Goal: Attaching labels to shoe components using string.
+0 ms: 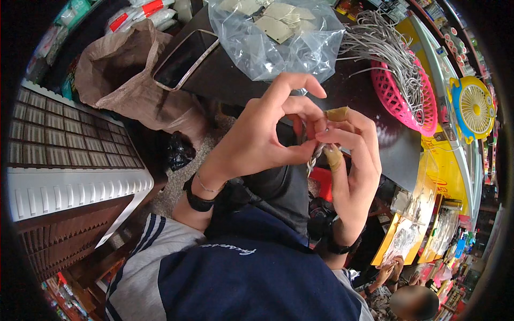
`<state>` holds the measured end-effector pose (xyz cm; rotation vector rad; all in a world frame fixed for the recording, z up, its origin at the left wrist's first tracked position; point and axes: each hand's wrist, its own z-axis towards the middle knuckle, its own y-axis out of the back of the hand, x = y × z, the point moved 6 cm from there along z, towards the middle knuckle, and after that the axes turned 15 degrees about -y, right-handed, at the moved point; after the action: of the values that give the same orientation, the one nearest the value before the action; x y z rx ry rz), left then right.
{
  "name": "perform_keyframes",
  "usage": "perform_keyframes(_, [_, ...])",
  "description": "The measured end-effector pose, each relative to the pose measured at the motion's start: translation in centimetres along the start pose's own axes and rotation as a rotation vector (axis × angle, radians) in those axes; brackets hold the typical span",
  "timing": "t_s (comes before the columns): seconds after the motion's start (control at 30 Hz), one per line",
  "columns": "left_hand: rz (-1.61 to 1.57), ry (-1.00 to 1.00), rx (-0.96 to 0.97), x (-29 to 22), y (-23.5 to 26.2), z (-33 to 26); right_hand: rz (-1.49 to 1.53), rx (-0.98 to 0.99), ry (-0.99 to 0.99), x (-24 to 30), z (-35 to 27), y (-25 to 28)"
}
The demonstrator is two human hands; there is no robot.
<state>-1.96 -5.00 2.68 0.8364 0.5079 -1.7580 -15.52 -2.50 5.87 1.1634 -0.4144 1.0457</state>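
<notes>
Mostly hidden, a braided strand (311,165) sits pinched in my left hand (262,134) and right hand (360,166) above my lap (276,198); far, a cut-off clear bag (300,58) lies on the dark tabletop (353,92), a fan (476,109) standing right.

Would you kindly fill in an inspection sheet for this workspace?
Surface: dark flat tabletop.
Job's things: pale braided-looking strand, held at both hands' fingertips.
Clutter: clear plastic bag containing beige cards; glossy black phone-like slab.
Hands: left hand and right hand pinching; tan wraps on two right digits.
Cables: thin grey strands in pink openwork plastic basket; wires or cords, cannot tell.
Surroundings: brown woven sack, yellow-and-blue round fan, another person's hands.
</notes>
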Motion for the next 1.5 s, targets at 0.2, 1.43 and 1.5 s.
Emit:
perform_keyframes(0.2, [-0.166,0.031,-0.050,0.5,-0.5,0.0,0.055,-0.024,-0.066,-0.7,-0.2,0.2])
perform_keyframes(1.43, [-0.593,-0.040,-0.754,3.7,5.7,-1.4,0.311,0.444,-0.342,-3.8,-0.7,-4.7])
perform_keyframes(1.5, [-0.584,-0.017,-0.736,3.2,5.1,-1.1,0.340,0.471,-0.363,-3.7,-0.9,-5.0])
